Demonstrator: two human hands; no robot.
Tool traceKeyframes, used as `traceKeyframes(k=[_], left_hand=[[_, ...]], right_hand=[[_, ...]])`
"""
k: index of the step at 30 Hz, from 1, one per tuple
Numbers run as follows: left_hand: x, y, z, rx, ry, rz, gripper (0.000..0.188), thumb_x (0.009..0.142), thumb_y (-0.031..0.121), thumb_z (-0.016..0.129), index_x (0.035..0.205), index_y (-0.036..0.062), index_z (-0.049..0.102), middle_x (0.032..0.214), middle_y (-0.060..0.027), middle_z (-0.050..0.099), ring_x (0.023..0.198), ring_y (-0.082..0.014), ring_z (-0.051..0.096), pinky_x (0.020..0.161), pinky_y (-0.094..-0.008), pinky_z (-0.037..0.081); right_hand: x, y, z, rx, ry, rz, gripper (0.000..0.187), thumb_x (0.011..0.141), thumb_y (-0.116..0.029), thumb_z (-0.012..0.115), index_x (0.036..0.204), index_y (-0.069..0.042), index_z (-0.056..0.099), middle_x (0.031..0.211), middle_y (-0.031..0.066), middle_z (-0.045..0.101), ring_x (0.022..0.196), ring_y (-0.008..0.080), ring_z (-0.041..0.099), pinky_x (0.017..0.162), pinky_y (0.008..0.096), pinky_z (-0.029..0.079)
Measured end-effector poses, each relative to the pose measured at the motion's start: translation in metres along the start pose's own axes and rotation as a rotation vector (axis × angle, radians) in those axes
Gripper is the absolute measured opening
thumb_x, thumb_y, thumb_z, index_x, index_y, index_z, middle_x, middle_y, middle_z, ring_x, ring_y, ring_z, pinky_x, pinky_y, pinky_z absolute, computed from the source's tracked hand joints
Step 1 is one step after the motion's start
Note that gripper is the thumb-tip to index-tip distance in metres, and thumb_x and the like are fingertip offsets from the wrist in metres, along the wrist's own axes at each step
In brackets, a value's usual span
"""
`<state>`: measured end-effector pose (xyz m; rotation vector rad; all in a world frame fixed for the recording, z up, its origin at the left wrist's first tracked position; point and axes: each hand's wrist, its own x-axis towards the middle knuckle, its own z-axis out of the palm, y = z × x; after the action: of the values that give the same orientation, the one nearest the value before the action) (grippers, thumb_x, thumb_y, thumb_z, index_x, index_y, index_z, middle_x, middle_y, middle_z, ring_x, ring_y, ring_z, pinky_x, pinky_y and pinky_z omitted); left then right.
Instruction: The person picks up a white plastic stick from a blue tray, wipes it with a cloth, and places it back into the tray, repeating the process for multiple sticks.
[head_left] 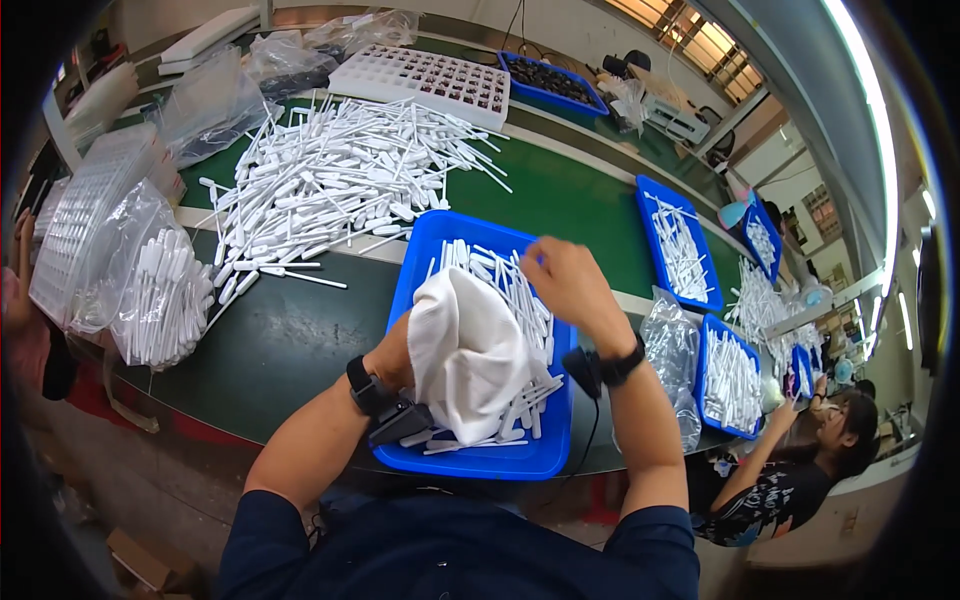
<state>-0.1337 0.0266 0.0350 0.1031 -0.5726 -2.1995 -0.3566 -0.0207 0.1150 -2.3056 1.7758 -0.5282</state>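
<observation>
A white cloth (465, 350) is draped over my left hand (396, 352), which grips it from beneath; the fingers are hidden in its folds. Below the cloth stands a blue tray (425, 245) of long white plastic sticks with thicker, flattened ends (520, 310). My right hand (570, 285) is above the tray's right side, beside the upper edge of the cloth. Its fingers are curled in, and whatever they may pinch is hidden. Both wrists carry black straps with small dark devices.
A big heap of the white sticks (330, 170) covers the bench beyond the tray. Further off lie a white compartment tray (420, 85) and a blue tray of dark parts (550, 82). Bagged sticks (165, 300) lie left. Right are more blue trays (716, 290) and a co-worker (800, 470).
</observation>
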Motion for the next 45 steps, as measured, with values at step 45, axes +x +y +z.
traceKeyframes(k=[45], left_hand=[[0.013,-0.009,0.02,0.718,0.304,0.067,0.025,0.097,0.016,0.058,0.12,0.0048,0.059,0.105,-0.0054,0.066,0.092,-0.0161,0.065,0.078,-0.0294,0.055]], right_hand=[[-0.073,-0.048,0.033,0.901,-0.036,-0.069,0.025,0.09,-0.005,0.063,0.113,0.003,0.059,0.095,0.0039,0.068,0.088,0.009,0.064,0.078,0.0242,0.051]])
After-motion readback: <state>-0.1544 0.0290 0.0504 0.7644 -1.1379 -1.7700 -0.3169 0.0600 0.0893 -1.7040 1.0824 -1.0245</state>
